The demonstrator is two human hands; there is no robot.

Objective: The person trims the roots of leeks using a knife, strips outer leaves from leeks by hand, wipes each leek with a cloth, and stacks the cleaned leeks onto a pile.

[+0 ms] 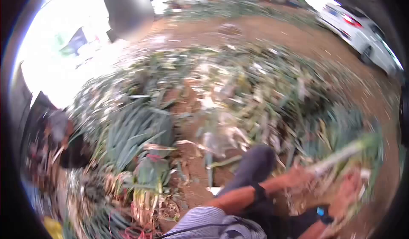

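Observation:
My left hand [298, 178], on the arm with a dark wristband, is closed round the pale stalk of a leek [341, 154], whose green leaves point up and right. My right hand [348, 191] is just to its right and lower, blurred by motion, beside pale stalks and leaves; its fingers cannot be made out. A dark band with a bright blue spot is on the right wrist. Under and around both hands lie loose leek leaves. My bent knee [257, 160] is left of the hands.
A broad heap of leeks and trimmings [255, 85] spreads ahead. Green leeks [136, 132] and tied bundles [149, 190] lie at left, with red string [128, 230] near the bottom. A white car [362, 34] stands at upper right. A person [59, 128] is at far left.

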